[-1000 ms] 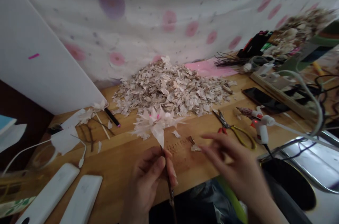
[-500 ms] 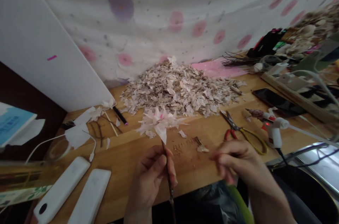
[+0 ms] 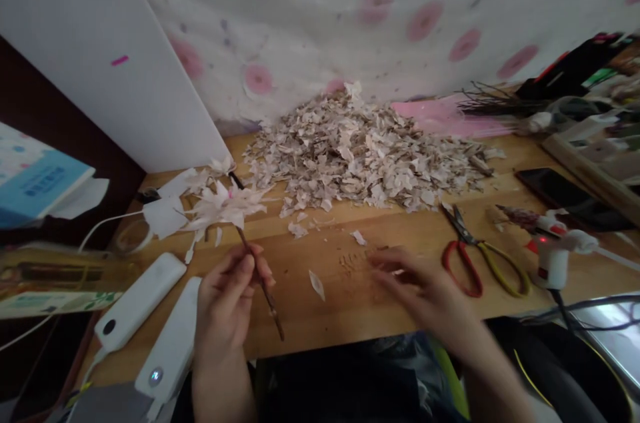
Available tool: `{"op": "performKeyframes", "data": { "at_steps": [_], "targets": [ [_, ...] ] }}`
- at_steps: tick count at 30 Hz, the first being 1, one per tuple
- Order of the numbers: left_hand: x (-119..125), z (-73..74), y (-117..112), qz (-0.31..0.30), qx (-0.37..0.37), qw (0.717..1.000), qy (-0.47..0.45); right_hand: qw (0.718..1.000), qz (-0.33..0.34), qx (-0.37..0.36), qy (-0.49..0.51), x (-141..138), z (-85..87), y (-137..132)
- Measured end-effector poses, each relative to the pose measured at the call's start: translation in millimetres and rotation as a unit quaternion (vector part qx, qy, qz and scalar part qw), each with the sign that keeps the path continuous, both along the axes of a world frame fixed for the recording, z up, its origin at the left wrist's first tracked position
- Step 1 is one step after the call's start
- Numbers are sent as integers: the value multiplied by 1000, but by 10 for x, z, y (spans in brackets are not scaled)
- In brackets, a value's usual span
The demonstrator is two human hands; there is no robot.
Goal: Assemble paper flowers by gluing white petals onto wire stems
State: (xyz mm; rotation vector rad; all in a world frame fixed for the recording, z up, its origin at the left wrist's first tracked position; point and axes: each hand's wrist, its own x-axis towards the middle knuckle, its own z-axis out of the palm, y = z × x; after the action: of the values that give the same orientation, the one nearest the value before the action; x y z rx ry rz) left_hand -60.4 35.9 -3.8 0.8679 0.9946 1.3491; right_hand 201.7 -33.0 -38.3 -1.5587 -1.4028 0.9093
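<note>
Left hand [image 3: 227, 296] pinches the twig stem [image 3: 273, 313] of the paper flower [image 3: 223, 206], tilted over the table's [image 3: 325, 323] left side; featherlight, crushable petals, so I'd grip only the stem. Right hand [image 3: 425, 286] is blurry; fingers look loosely spread just above the table.

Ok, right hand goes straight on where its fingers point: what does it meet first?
Likely the small loose scrap just beyond the right hand, up-left on the table, then the scrap pile. Blur leaves its height unclear.

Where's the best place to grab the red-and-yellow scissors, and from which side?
I'd take the scissors by the handle loops, from the near table edge with the right hand: they lie flat, loops toward you, blades pointing away toward the scrap pile.
</note>
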Motion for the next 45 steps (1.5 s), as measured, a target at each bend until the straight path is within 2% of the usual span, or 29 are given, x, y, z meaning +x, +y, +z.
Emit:
{"op": "performKeyframes", "data": {
  "at_steps": [1, 3, 5, 8, 14, 17, 20, 24, 28, 31, 35, 40, 45],
  "targets": [
    [6, -1, -10, -3, -7, 1000, 0, 997, 42, -28, -60, -190, -55, 77],
    [17, -4, -27, -8, -15, 1000, -6, 969, 85, -86, -217, -520, -143, 215],
    [10, -19, -36, -15, -15, 1000, -13, 952, 92, -105, -272, -735, -196, 306],
    [-25, -69, -32, -40, -18, 999, -18, 946, 105, -104, -288, -843, -225, 339],
    [-4, -103, -20, -72, -55, 995, -42, 949, 144, -79, -271, -732, -205, 268],
    [66, -56, -47, -85, -74, 991, -78, 977, 124, -65, -162, -610, -180, 248],
    [165, -18, -107, -117, -102, 980, -125, 996, 64, -41, 50, -469, -100, 234],
    [313, -9, -212, -173, -114, 963, -175, 963, 54, -13, 265, -342, 142, 173],
    [441, 15, -306, -230, -111, 943, -213, 931, 23, 55, 359, -348, 423, 72],
    [521, 52, -371, -271, -115, 930, -221, 942, -32, 127, 308, -418, 578, 14],
    [607, 112, -482, -281, -128, 932, -190, 956, -137, 211, 148, -480, 707, -33],
    [668, 230, -596, -251, -150, 952, -92, 937, -115, 321, -78, -400, 798, -61],
    [695, 210, -634, -253, -134, 956, -64, 931, -107, 317, -146, -332, 868, -20]
  ]
}}
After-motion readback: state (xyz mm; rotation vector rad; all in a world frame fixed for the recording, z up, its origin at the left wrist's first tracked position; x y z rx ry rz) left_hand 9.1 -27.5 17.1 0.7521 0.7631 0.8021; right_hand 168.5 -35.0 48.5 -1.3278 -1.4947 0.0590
